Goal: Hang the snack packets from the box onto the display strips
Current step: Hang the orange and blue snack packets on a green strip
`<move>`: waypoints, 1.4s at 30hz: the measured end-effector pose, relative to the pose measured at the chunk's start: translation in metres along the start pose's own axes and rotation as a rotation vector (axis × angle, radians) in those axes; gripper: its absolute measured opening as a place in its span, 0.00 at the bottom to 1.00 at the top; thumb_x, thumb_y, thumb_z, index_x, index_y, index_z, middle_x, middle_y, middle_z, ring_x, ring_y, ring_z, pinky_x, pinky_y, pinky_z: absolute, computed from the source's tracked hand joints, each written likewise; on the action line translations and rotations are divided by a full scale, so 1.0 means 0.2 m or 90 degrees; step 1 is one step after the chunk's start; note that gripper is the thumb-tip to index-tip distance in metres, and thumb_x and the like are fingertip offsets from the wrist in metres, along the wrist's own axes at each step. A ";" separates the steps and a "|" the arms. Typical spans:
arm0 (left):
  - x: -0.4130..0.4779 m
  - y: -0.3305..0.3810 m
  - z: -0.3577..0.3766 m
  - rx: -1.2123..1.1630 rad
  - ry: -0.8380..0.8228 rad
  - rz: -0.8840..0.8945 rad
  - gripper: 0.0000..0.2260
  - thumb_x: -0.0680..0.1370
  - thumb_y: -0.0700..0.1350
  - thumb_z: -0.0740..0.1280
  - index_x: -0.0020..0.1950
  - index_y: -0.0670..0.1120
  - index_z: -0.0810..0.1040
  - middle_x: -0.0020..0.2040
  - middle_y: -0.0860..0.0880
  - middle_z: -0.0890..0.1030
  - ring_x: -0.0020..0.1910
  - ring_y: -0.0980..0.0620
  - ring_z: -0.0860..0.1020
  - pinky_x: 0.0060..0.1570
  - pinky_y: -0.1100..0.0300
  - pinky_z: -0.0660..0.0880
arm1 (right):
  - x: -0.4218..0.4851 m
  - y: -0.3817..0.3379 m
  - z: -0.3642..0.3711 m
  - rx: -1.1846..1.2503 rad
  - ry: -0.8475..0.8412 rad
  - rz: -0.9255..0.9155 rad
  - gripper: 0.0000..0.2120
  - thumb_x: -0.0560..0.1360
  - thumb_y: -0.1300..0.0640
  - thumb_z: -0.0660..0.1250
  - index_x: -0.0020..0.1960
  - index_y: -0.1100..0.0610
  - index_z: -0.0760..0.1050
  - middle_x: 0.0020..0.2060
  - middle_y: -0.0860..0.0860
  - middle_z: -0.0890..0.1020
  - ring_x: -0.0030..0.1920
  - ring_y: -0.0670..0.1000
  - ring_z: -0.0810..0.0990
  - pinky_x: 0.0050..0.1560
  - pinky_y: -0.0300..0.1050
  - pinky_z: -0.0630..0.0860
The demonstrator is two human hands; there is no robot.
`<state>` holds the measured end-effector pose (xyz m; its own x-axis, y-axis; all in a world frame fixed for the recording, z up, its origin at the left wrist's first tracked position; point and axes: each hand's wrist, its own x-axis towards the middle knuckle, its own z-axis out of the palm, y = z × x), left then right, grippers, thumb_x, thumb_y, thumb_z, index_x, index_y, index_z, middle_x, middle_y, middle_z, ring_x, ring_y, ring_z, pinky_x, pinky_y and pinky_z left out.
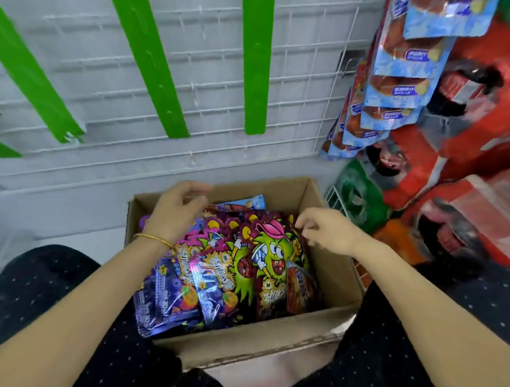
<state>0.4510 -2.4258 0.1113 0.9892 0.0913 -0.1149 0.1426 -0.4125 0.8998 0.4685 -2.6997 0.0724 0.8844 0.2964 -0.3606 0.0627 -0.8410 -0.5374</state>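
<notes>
Purple foil snack packets (225,271) lie piled in an open cardboard box (250,338), overlapping, so a count is not possible. The top one on the right is a packet with a green monster (273,256). A blue packet (247,202) pokes out at the far end, mostly buried.

Left hand (178,208) is over the box's far left corner, fingers loosely bent and blurred. Its grip is slack, with nothing plainly held. A gold bangle (154,239) is on that wrist. Right hand (327,230) has bent fingertips at the top edge of the monster packet. Whether that grip is clamped on the edge, cannot tell.

The box sits between legs in dark dotted fabric (38,291), and its near flap is partly hidden behind them.

Green display strips (148,54) hang bare on a white wire grid (304,74) behind the box, tops cut off by the frame; the leftmost ones are blurred. At right, a column of blue packets (395,91) hangs overlapping. Red packages (484,136) and a green bag (358,196) are stacked beside it, too smeared to read.
</notes>
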 end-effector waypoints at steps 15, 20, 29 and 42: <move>0.00 -0.01 0.09 -0.020 -0.058 0.000 0.09 0.77 0.37 0.62 0.53 0.48 0.77 0.56 0.47 0.79 0.51 0.51 0.80 0.46 0.62 0.79 | 0.16 0.25 0.46 0.030 -0.144 0.057 0.19 0.72 0.62 0.70 0.60 0.58 0.69 0.54 0.54 0.72 0.51 0.51 0.73 0.49 0.44 0.73; 0.01 -0.03 0.11 -0.021 -0.066 -0.014 0.10 0.77 0.35 0.61 0.53 0.46 0.77 0.55 0.46 0.79 0.50 0.50 0.80 0.42 0.65 0.79 | 0.15 0.24 0.37 -0.041 -0.165 0.001 0.03 0.72 0.60 0.71 0.43 0.58 0.77 0.43 0.51 0.73 0.45 0.53 0.77 0.43 0.41 0.75; -0.03 0.09 0.28 0.038 -0.281 0.020 0.15 0.75 0.46 0.67 0.61 0.47 0.74 0.55 0.53 0.78 0.53 0.61 0.77 0.52 0.72 0.73 | 0.05 -0.03 -0.15 0.326 0.007 -0.047 0.05 0.75 0.64 0.65 0.40 0.59 0.73 0.28 0.52 0.77 0.24 0.43 0.76 0.26 0.35 0.73; 0.19 0.85 0.23 -0.123 -0.158 0.153 0.09 0.76 0.33 0.64 0.39 0.46 0.74 0.23 0.56 0.78 0.24 0.63 0.76 0.27 0.67 0.76 | -0.21 -0.33 -0.73 0.486 0.347 -0.213 0.02 0.77 0.61 0.64 0.48 0.57 0.75 0.40 0.48 0.83 0.43 0.47 0.81 0.47 0.42 0.78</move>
<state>0.5144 -2.5340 0.2397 0.9754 -0.2182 0.0317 -0.0798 -0.2155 0.9732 0.4944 -2.7224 0.2346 0.9790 0.0557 0.1960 0.2029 -0.1788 -0.9627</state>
